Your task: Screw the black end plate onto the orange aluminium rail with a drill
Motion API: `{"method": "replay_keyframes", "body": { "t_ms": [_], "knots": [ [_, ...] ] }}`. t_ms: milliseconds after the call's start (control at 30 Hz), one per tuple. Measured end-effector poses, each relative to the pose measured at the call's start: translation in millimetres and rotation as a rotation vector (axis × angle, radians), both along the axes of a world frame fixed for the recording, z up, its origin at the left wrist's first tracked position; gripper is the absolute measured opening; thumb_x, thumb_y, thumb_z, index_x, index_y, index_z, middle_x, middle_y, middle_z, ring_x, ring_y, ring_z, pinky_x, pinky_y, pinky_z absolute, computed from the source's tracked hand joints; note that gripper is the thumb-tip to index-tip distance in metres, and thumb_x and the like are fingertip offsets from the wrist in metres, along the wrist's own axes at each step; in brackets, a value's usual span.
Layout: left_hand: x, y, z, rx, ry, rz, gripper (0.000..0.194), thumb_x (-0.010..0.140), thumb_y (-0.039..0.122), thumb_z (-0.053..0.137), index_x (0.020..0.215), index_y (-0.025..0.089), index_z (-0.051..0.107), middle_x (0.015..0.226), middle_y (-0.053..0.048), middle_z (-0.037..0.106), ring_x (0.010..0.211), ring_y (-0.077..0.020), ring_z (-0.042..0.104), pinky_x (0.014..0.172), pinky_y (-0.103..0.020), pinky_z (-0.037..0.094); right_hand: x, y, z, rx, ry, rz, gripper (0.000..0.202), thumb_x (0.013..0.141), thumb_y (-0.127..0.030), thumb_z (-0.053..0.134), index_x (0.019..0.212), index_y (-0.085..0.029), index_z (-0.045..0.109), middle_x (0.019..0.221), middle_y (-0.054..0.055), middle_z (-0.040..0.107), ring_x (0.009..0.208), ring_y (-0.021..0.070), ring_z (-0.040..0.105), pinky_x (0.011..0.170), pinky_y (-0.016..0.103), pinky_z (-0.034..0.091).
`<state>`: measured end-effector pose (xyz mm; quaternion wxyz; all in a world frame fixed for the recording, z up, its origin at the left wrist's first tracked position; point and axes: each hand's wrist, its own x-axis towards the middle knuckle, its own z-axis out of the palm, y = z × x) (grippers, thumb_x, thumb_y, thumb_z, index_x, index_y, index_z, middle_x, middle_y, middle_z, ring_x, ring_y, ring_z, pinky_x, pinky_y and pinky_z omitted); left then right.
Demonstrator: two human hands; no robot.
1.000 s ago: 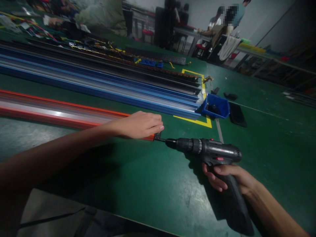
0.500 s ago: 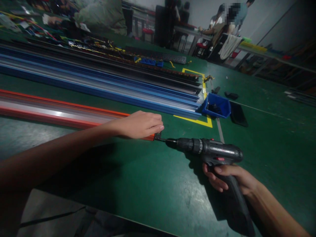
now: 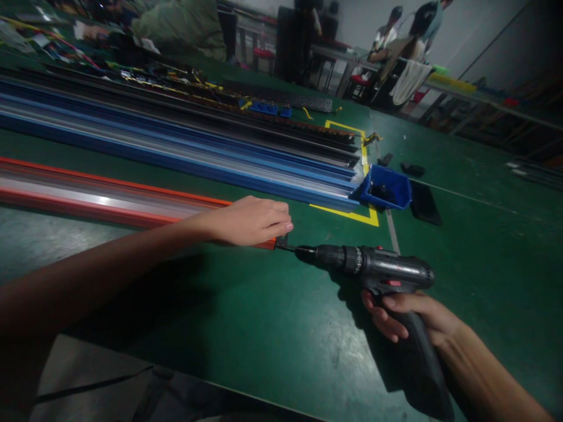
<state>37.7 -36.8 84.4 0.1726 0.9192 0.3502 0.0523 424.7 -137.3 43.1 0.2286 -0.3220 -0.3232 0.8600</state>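
My left hand [image 3: 250, 221] lies over the near end of a long orange-edged rail [image 3: 101, 199] on the green table [image 3: 264, 328], fingers curled down on it. My right hand [image 3: 407, 319] grips the handle of a dark cordless drill [image 3: 373, 272]. The drill's bit points left and meets a small dark fitting [image 3: 281, 241] at the rail's end, just under my left fingertips.
A stack of long blue and grey rails [image 3: 176, 152] runs across the table behind. A blue bin [image 3: 387, 189] with dark parts stands at their end inside yellow tape marks. A black flat object [image 3: 423, 202] lies beside it. People sit at tables in the far background.
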Motion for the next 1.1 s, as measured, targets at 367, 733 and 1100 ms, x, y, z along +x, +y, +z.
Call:
{"method": "replay_keyframes", "body": {
  "t_ms": [367, 733, 1100],
  "knots": [
    [-0.2, -0.7, -0.2, 0.018, -0.004, 0.0, 0.05, 0.109, 0.05, 0.029, 0.097, 0.023, 0.069, 0.1, -0.003, 0.068, 0.089, -0.0175, 0.063, 0.074, -0.03, 0.038, -2.0, -0.5, 5.1, 0.005, -0.051, -0.005, 0.025, 0.088, -0.027, 0.081, 0.103, -0.007, 0.079, 0.074, 0.004, 0.068, 0.048, 0.0064, 0.054, 0.054, 0.022, 0.056],
    [0.1, -0.6, -0.8, 0.022, 0.001, -0.001, 0.048, 0.109, 0.049, 0.03, 0.098, 0.022, 0.069, 0.102, -0.003, 0.067, 0.091, -0.0176, 0.064, 0.074, -0.031, 0.039, -1.3, -0.2, 4.1, -0.005, -0.042, -0.005, 0.024, 0.088, -0.026, 0.082, 0.101, -0.007, 0.079, 0.074, 0.003, 0.067, 0.049, 0.0064, 0.055, 0.055, 0.022, 0.056],
    [-0.5, -0.3, -0.2, 0.016, 0.0, -0.009, 0.049, 0.109, 0.05, 0.03, 0.098, 0.023, 0.069, 0.101, -0.003, 0.067, 0.091, -0.0173, 0.063, 0.074, -0.031, 0.038, -2.1, 0.6, 5.0, -0.012, -0.025, 0.01, 0.026, 0.09, -0.026, 0.078, 0.107, -0.007, 0.079, 0.075, 0.004, 0.067, 0.051, 0.0065, 0.055, 0.056, 0.021, 0.055]
  ]
}}
